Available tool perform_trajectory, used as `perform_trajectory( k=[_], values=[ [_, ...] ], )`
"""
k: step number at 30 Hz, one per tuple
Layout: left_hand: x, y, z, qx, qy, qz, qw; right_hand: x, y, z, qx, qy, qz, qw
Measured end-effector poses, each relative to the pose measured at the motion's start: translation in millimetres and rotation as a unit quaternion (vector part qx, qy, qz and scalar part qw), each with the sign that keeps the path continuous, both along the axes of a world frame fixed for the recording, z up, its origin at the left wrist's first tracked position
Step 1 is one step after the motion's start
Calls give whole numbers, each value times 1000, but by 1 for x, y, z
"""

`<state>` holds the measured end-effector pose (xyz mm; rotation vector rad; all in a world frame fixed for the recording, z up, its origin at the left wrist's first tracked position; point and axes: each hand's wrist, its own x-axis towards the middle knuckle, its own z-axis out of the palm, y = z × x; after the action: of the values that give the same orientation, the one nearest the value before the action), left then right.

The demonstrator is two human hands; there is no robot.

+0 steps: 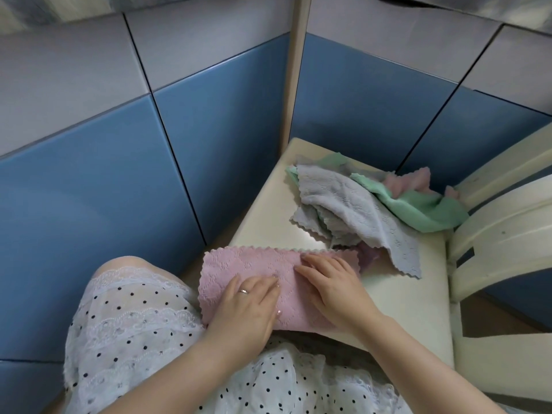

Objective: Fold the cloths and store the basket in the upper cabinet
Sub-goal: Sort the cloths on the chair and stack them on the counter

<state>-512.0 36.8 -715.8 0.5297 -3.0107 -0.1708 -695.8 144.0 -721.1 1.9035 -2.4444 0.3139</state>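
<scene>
The left hand (249,297) and right hand (328,282) lay flat, fingers straight, pressing the half-folded pink scalloped-edge microfibre cloth (239,264) beneath them; smoothing outward from the palms before the next fold would keep the edges aligned.

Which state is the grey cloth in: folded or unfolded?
Unfolded: the grey cloth lies crumpled in loose layers, one corner trailing, on the cream seat.

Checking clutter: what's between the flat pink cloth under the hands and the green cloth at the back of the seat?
Head view: a crumpled grey waffle-textured cloth lies between the pink cloth and the green cloth, overlapping the green one.
</scene>
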Motion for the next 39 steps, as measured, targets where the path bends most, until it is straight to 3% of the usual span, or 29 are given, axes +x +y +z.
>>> perform_trajectory(
  k=[10,17,23,26,29,34,39],
  values=[
    [-27,-53,6,11,-130,8,991,10,5,6,10,28,-54,998],
    [-27,-91,7,-1,-175,-112,978,22,4,10,-12,18,-7,1000],
    [8,-80,-1,-8,-17,-213,977,-15,15,18,116,35,150,981],
    [26,-68,-14,-3,-28,-233,972,-24,26,20,188,-2,188,964],
    [28,-65,-26,-27,-25,-231,972,-23,37,15,241,16,196,950],
    [20,-64,-35,6,61,-228,972,-13,46,-5,158,61,183,968],
    [19,-69,-31,126,98,-213,964,-2,49,-9,4,-26,138,990]
  ],
)
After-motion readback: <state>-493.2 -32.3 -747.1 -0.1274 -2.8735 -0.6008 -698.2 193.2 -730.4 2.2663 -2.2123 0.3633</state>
